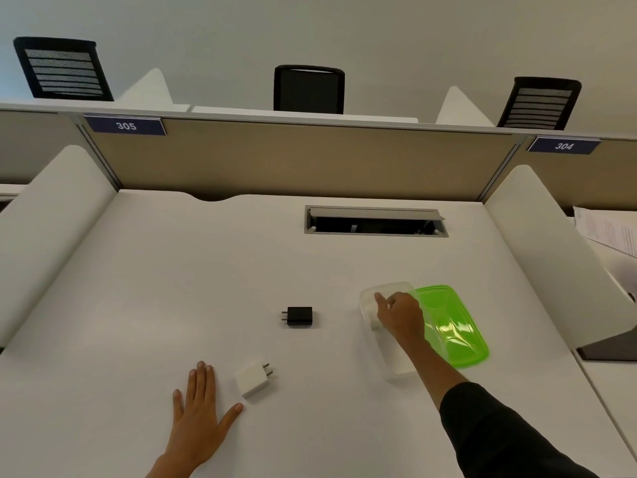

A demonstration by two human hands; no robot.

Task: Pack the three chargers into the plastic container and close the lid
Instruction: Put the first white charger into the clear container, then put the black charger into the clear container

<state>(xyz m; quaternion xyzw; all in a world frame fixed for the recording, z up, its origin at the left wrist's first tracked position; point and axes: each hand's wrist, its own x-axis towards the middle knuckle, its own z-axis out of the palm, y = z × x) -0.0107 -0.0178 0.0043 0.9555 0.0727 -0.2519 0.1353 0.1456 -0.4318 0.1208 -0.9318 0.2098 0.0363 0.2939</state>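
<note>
A clear plastic container (pixel 393 362) lies open on the white desk, and its green lid (pixel 455 326) rests flat just to its right. My right hand (pixel 401 317) reaches into the container's far end, fingers curled on a white charger (pixel 374 322) that is mostly hidden by the hand. On the desk to the container's left lies a black charger (pixel 299 316), prongs pointing left. Nearer to me sits a second white charger (pixel 254 379), prongs pointing up and right. Beside it on the left, my left hand (pixel 198 414) presses flat on the desk with fingers spread, thumb almost touching the charger.
A cable hatch (pixel 375 221) is sunk into the desk behind the container. White side dividers (pixel 51 215) and a tan back panel (pixel 300 160) fence the desk. Papers (pixel 610 232) lie on the neighbouring desk at right. Black chairs stand beyond the panel.
</note>
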